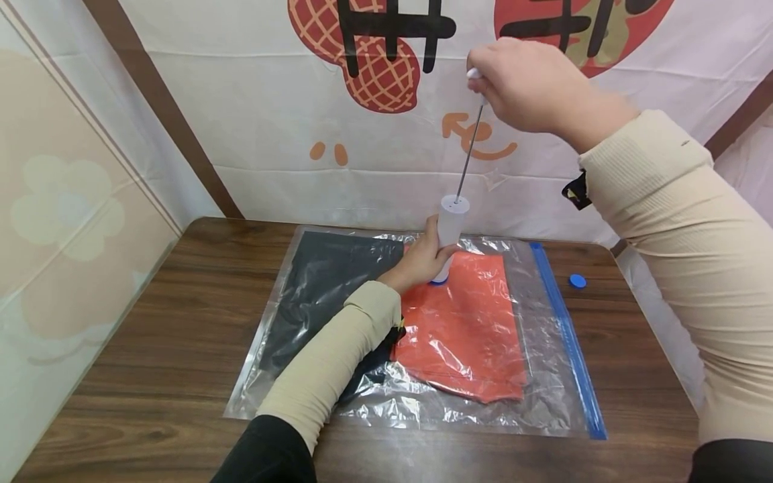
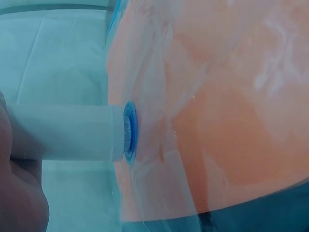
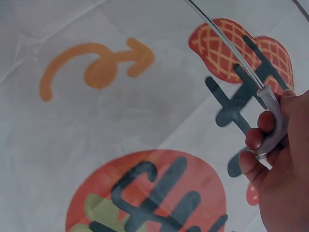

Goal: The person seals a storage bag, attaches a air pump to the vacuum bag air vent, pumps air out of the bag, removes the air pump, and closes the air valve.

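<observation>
A white hand pump (image 1: 451,225) stands almost upright on the blue valve (image 2: 130,131) of a clear vacuum storage bag (image 1: 549,376). My left hand (image 1: 423,258) grips the pump's barrel low down. Far above it, my right hand (image 1: 531,84) holds the pump's white handle (image 3: 275,123), fingers curled round it, with the thin metal rod (image 1: 469,157) drawn well out of the barrel. Inside the bag lie a folded orange cloth (image 1: 465,335) and a folded black cloth (image 1: 338,288), side by side. The bag's blue zip edge (image 1: 568,342) is on the right.
On the wooden table (image 1: 151,382), right of the bag, lies a small round blue cap (image 1: 577,281). A white printed curtain (image 1: 260,121) hangs right behind the table's back edge. Another pale flowered panel (image 1: 66,208) stands along the left side.
</observation>
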A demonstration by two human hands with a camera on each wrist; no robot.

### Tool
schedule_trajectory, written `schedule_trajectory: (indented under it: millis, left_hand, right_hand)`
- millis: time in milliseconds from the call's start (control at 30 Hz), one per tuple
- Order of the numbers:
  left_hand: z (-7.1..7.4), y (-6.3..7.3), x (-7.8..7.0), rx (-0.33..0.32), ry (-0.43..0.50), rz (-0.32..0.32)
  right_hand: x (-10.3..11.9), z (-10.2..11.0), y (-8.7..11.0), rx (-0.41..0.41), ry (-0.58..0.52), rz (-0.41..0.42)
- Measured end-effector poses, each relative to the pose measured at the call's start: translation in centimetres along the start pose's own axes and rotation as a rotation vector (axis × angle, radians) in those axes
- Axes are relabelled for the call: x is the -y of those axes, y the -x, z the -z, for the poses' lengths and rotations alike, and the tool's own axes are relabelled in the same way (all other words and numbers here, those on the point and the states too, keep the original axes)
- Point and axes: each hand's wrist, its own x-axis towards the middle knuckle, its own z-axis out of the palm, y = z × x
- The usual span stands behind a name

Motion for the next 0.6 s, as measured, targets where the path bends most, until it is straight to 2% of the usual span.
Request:
schedule_trajectory:
  millis: [133, 267, 433, 600]
  left_hand:
    - [0.1, 0.1, -0.1, 0.018, 0.000, 0.007]
    - [0.0, 0.1, -0.1, 0.023, 0.002, 0.025]
    - [0.0, 0.1, -0.1, 0.027, 0.011, 0.035]
    - [0.0, 0.2, -0.1, 0.023, 0.031, 0.029]
  right_hand:
    - [0.0, 1.0, -0.1, -0.004, -0.006, -0.003]
    - [0.3, 0.8, -0.1, 0.005, -0.012, -0.007]
    - [0.6, -0.7, 0.0, 0.029, -0.021, 0.019]
    - [0.8, -3.3, 0.6, 0.065, -0.051, 0.066]
